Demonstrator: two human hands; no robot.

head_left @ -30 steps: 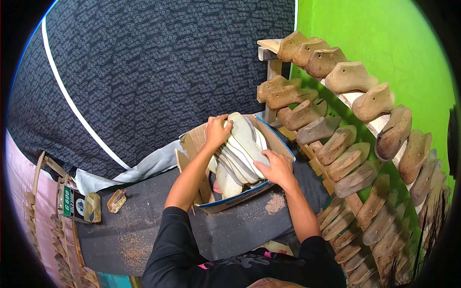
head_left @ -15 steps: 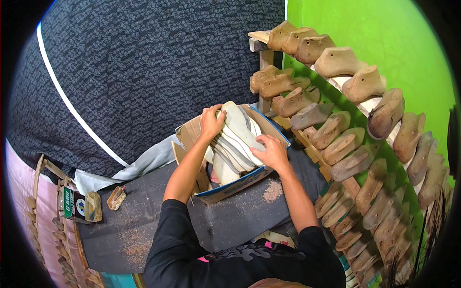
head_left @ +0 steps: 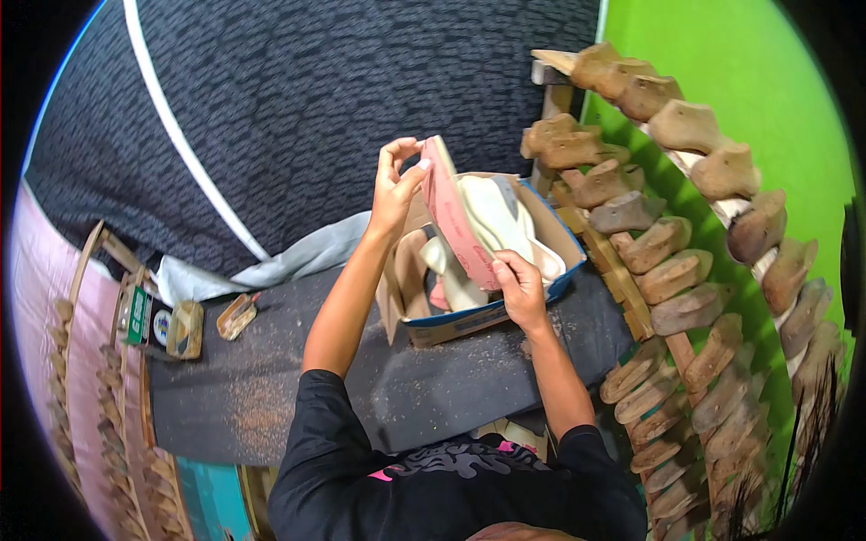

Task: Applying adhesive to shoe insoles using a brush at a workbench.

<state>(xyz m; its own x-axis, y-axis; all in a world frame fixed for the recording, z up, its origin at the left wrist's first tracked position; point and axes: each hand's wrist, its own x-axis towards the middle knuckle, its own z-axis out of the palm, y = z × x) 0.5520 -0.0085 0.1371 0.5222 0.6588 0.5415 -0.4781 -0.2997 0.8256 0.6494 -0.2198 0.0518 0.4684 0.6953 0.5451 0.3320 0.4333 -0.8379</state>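
A shoe insole (head_left: 448,212) is held up on a slant over the box, its pink printed face toward me and its pale edge showing. My left hand (head_left: 398,185) pinches its upper end between thumb and fingers. At the lower end, my right hand (head_left: 521,287) grips it with the thumb in front. Behind and below it stands an open cardboard box (head_left: 456,328) with blue edges. Several cream and grey insoles (head_left: 505,221) lie piled inside; the raised insole hides part of them.
The box rests on a dark-covered table (head_left: 388,388) with scattered shavings (head_left: 266,397). At the left are a green-and-white tin (head_left: 149,316) and a small open container (head_left: 237,317). Racks of wooden shoe lasts (head_left: 663,243) line the right. A dark patterned curtain (head_left: 361,90) hangs behind.
Both hands have lifted an insole off the pile and tipped it so its pink face shows. My view has shifted, so the surroundings sit differently in the picture.
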